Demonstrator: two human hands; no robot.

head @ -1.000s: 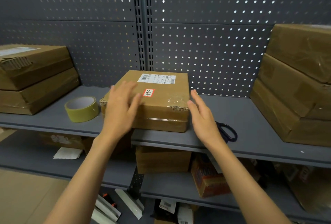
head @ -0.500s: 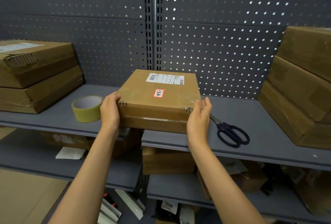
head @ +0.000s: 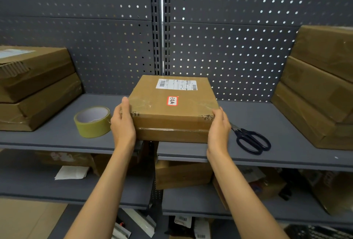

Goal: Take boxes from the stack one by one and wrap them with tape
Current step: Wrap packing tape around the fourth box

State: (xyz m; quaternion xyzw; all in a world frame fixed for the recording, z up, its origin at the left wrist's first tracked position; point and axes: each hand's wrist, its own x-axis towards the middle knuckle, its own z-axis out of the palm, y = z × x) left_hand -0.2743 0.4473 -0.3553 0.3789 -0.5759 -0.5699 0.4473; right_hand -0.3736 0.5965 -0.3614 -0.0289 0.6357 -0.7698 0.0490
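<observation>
My left hand (head: 122, 124) and right hand (head: 218, 128), spread a second ago, now clasp the box (head: 172, 108) sides, ready for moving it.

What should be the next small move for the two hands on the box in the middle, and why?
Probably lift the box off the shelf and carry it to a stack at the side. The left hand and right hand already hold its two near corners, and shiny tape already shows across its top and front, so it looks wrapped. The tape roll and scissors lie untouched beside it.
</observation>
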